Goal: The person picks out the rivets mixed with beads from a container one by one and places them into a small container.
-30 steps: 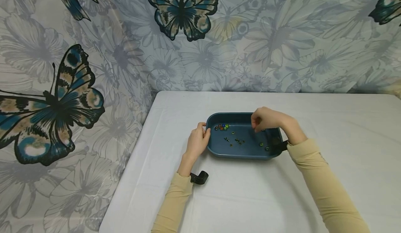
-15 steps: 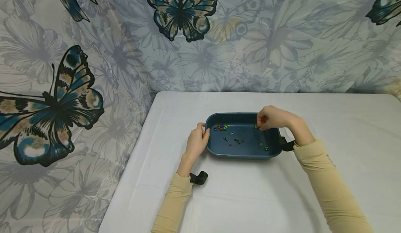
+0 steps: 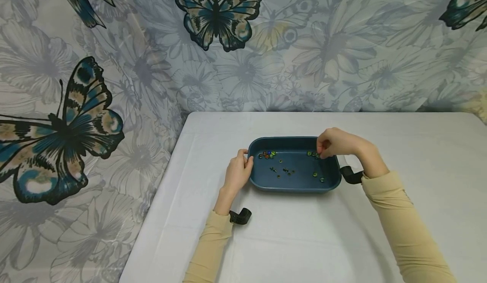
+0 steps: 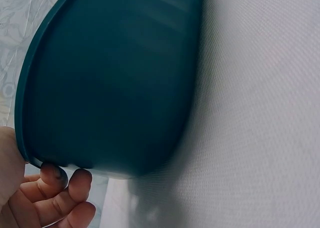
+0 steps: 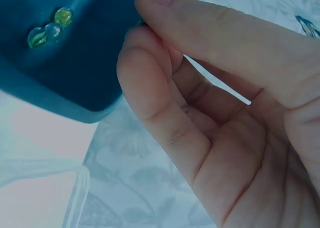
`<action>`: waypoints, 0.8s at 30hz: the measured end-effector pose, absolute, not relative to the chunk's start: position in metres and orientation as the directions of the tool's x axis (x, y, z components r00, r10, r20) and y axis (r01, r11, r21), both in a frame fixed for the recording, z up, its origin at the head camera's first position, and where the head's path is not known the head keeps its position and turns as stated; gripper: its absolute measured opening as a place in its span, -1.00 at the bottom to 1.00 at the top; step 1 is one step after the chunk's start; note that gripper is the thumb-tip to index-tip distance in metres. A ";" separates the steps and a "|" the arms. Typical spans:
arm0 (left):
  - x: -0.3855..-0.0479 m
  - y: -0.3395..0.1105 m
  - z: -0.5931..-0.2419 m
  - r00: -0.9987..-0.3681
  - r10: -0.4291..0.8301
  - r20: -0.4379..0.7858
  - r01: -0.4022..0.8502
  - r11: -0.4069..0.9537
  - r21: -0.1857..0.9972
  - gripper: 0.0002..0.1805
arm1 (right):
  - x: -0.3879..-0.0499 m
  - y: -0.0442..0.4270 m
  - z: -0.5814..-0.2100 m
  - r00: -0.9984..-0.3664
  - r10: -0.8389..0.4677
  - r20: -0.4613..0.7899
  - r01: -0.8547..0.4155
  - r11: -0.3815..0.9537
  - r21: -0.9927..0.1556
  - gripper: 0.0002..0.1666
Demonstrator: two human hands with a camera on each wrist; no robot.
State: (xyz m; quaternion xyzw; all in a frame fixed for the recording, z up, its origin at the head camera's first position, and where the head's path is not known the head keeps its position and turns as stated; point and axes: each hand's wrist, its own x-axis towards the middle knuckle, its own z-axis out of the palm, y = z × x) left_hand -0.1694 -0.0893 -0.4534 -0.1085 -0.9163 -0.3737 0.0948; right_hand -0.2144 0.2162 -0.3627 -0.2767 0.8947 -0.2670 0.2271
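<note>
A dark blue tray (image 3: 293, 186) lies on the white table. My left hand (image 3: 237, 172) grips its left end, with thumb at the rim and fingers curled in the left wrist view. Over the tray's back right corner is my right hand (image 3: 336, 142), thumb and fingertips together. A sliver of a greenish marble (image 5: 141, 23) shows at those fingertips, mostly hidden. Beside them lie several clear and greenish marbles (image 5: 52, 30). Coloured marbles (image 3: 267, 154) cluster at the tray's back left. Small dark bits (image 3: 286, 171), too small to name, are scattered mid-tray. Two greenish marbles (image 3: 315, 174) lie front right.
A clear plastic container (image 5: 45, 198) shows just right of the tray in the right wrist view. Black wrist cameras (image 3: 240, 216) sit on both wrists. Butterfly-patterned cloth (image 3: 243, 71) hangs behind the white table (image 3: 289, 240).
My right hand has moved rightward along the tray's back side, uncovering greenish marbles at the back right. My left hand stays at the tray's left end.
</note>
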 end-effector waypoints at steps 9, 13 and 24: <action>-0.170 -0.090 -0.454 -0.965 0.124 0.231 0.250 0.701 0.668 -0.68 | -0.211 0.224 -0.363 -0.759 -0.603 -0.245 -0.365 0.706 -0.608 -0.90; -0.170 -0.090 -0.455 -0.966 0.120 0.229 0.246 0.702 0.668 -0.68 | -0.211 0.227 -0.363 -0.767 -0.591 -0.251 -0.350 0.712 -0.609 -0.89; -0.170 -0.090 -0.455 -0.959 0.128 0.251 0.267 0.698 0.665 -0.68 | -0.209 0.235 -0.361 -0.778 -0.582 -0.238 -0.347 0.713 -0.609 -0.87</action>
